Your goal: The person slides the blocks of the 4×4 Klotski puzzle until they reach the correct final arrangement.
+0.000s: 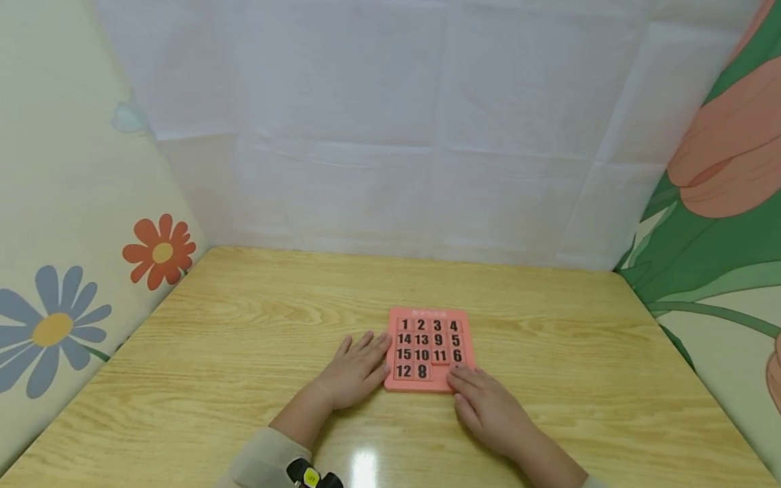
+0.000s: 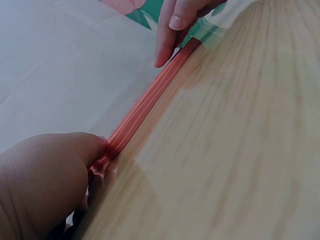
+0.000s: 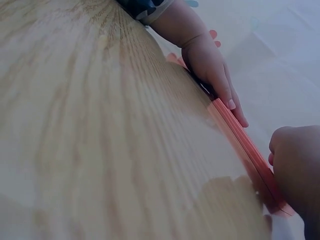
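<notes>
A pink sliding number puzzle [image 1: 439, 385] lies flat on the wooden table, its tiles marked with black numbers. The tile marked 11 [image 1: 440, 356] sits slightly lower than its row, above a gap in the bottom row. My left hand [image 1: 356, 373] rests beside the puzzle's left edge, fingers spread, index finger and thumb touching its side. My right hand [image 1: 491, 410] has its fingertips on the lower right corner and hides the tile place there. Seen low in the left wrist view, the puzzle's ridged side [image 2: 150, 100] runs between my left thumb [image 2: 92, 147] and the right fingers.
The wooden table [image 1: 274, 298] surrounds the puzzle. Behind it hangs a creased white cloth [image 1: 396, 135]. Flower-patterned panels stand at the left [image 1: 61, 190] and right [image 1: 720, 257]. A black band with a yellow face [image 1: 311, 477] is on my left forearm.
</notes>
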`<state>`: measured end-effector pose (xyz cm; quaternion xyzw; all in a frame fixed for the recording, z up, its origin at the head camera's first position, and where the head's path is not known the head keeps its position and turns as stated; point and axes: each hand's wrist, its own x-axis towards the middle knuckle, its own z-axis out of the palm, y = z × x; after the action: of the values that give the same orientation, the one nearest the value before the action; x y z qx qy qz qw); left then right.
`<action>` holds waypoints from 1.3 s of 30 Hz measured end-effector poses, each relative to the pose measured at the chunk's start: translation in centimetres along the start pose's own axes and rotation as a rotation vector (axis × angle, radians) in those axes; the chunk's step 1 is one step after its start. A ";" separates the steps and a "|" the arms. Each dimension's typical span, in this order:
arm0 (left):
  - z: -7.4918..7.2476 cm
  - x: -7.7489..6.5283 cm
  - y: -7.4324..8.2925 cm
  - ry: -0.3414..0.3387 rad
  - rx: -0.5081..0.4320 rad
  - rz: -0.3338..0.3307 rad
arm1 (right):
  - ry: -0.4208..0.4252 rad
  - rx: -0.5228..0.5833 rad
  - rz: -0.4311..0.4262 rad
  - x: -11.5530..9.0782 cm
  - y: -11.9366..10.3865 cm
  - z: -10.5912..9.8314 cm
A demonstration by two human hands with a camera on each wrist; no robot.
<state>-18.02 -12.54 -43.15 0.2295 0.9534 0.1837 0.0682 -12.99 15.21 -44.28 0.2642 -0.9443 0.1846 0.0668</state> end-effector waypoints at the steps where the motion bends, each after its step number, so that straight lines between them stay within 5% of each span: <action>1: 0.0 0.0 0.0 0.000 -0.002 0.000 | 0.001 0.000 -0.002 0.1 -0.1 0.1; 20: 0.0 0.0 0.0 0.005 -0.012 -0.005 | -0.090 0.037 -0.073 2.6 -2.9 1.2; 39: -0.4 -0.3 0.5 -0.006 -0.012 -0.024 | -0.077 0.030 -0.061 2.0 -2.4 0.8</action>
<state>-17.59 -12.39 -42.60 0.2180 0.9548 0.1876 0.0748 -13.46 12.05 -43.83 0.3007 -0.9348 0.1864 0.0319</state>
